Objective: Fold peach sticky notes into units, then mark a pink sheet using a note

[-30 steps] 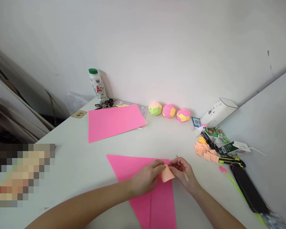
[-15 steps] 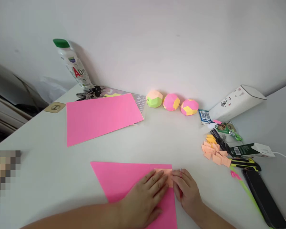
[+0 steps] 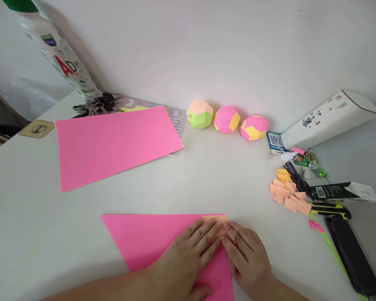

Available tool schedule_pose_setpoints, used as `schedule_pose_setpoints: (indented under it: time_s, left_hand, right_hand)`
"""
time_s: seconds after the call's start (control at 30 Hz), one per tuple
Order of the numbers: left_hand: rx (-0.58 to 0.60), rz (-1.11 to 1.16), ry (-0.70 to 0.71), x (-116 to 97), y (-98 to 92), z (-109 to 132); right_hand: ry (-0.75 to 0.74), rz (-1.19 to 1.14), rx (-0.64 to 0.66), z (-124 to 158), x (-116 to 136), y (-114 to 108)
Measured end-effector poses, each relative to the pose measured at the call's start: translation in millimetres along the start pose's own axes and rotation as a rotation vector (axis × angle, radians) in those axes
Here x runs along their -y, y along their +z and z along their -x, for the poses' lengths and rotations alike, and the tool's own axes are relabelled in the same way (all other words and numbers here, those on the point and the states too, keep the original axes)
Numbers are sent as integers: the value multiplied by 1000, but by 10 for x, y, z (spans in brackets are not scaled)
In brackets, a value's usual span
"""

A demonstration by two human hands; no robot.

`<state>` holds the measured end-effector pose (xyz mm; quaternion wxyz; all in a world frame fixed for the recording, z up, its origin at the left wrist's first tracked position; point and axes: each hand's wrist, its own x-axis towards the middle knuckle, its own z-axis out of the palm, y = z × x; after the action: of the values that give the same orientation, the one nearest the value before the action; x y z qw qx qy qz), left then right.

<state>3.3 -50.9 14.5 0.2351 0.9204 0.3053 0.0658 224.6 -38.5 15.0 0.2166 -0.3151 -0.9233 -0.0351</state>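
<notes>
A pink sheet lies on the table in front of me, with a small peach paper piece flat near its top right corner. My left hand rests on both, fingers spread and pressed down over the peach piece. My right hand is at the sheet's right edge, its fingertips touching the peach piece's right side. Its fingers are bent around a thin red tool, partly hidden by the hand.
A second pink sheet lies at back left, near keys and a bottle. Three paper balls stand by the wall. At right are peach pieces, scissors, a cutter and a black case.
The view has shifted closer to the table. My right hand has moved slightly up and left, its fingertips now over the peach piece's right side. My left hand stays pressed on the paper.
</notes>
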Motion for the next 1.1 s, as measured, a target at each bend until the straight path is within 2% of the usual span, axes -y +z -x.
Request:
schedule_pose_setpoints:
  time_s: [0.13, 0.33, 0.53, 0.7, 0.97, 1.1]
  left_hand:
    - [-2, -3, -1, 7, 36, -3]
    - [-69, -55, -1, -8, 98, 15]
    - [-102, -120, 7, -17, 49, 20]
    - [-147, -117, -2, -17, 68, 33]
    - [-62, -53, -19, 11, 84, 33]
    - [-70, -37, -18, 9, 92, 38]
  right_hand:
    - [15, -33, -9, 5, -7, 7]
    - [50, -113, 0, 23, -21, 19]
    - [127, -253, -22, 20, -81, 14]
    - [131, -353, -19, 11, -114, 8]
    - [217, -390, -47, -50, -131, -10]
    - [256, -391, -45, -64, -154, 12]
